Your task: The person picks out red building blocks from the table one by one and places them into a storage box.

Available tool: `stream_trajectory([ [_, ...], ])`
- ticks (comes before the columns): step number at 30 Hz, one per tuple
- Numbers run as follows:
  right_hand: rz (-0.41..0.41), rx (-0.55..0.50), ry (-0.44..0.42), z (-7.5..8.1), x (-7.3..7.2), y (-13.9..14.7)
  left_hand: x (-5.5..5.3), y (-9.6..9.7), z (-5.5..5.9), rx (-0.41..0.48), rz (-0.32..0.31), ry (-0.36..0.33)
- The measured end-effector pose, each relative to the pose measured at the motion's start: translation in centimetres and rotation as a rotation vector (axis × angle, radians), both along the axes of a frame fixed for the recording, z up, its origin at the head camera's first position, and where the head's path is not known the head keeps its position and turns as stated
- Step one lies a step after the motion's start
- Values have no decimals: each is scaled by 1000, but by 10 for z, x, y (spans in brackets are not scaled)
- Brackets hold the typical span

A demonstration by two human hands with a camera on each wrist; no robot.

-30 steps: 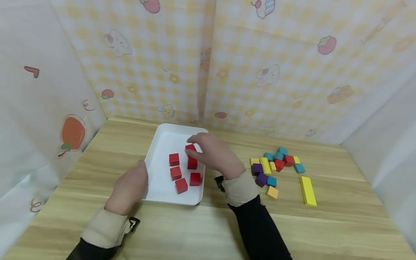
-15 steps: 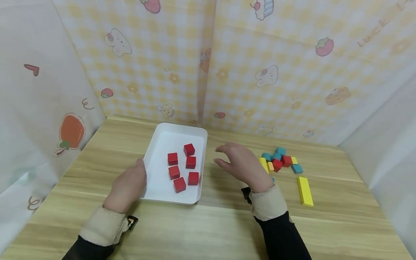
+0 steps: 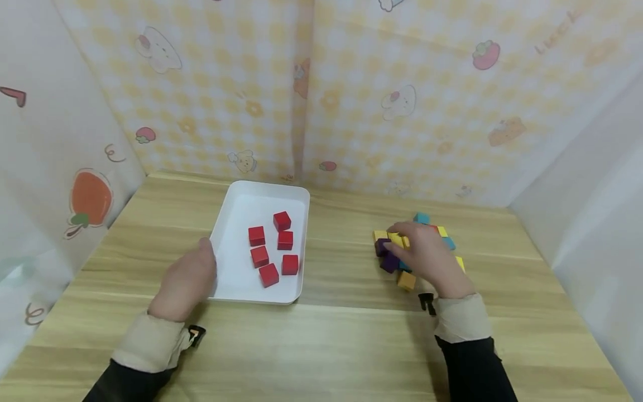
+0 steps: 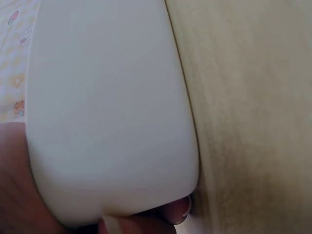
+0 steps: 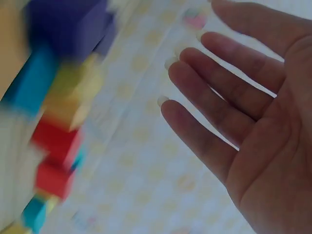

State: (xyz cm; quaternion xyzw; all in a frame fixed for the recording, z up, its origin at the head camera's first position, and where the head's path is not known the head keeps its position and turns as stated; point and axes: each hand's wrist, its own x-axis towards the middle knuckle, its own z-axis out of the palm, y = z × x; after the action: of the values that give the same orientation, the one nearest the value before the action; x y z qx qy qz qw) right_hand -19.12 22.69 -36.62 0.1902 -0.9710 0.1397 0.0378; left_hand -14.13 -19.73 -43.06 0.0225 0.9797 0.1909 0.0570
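Note:
My left hand [image 3: 187, 282] grips the left side of a white tray [image 3: 218, 240]. In the left wrist view, fingertips [image 4: 176, 210] curl at the end of the tray wall [image 4: 107, 107]. Several red cubes [image 3: 259, 256] lie loose inside the tray, in its middle and right part. My right hand [image 3: 427, 254] hovers over a cluster of coloured blocks on the right, partly covering them. The right wrist view shows its fingers [image 5: 219, 92] spread and nearly straight, holding nothing. Beside them, blurred, are a purple block [image 5: 66, 24], a blue block [image 5: 36, 78] and red blocks [image 5: 56, 141].
Also in the cluster are orange blocks [image 3: 406, 281], a teal block [image 3: 421, 218] and yellow pieces. A long yellow block [image 3: 460, 263] is mostly hidden behind the right hand. A patterned cloth [image 3: 351, 111] hangs behind the wooden table [image 3: 321, 346], with white cloth at both sides.
My right hand has moved from above the tray rightward to the block cluster. The red cubes stay where they were in the tray, and the left hand keeps its hold. The head view has shifted slightly.

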Motion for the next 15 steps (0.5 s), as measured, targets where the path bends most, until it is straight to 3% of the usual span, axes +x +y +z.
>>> stream_trajectory([
  [6, -154, -3, -77, -11, -14, 40, -4, -2, -2, 6, -1, -29],
  [15, -146, 32, -96, -28, -31, 52, -5, -2, 1, 4, -7, -58],
])
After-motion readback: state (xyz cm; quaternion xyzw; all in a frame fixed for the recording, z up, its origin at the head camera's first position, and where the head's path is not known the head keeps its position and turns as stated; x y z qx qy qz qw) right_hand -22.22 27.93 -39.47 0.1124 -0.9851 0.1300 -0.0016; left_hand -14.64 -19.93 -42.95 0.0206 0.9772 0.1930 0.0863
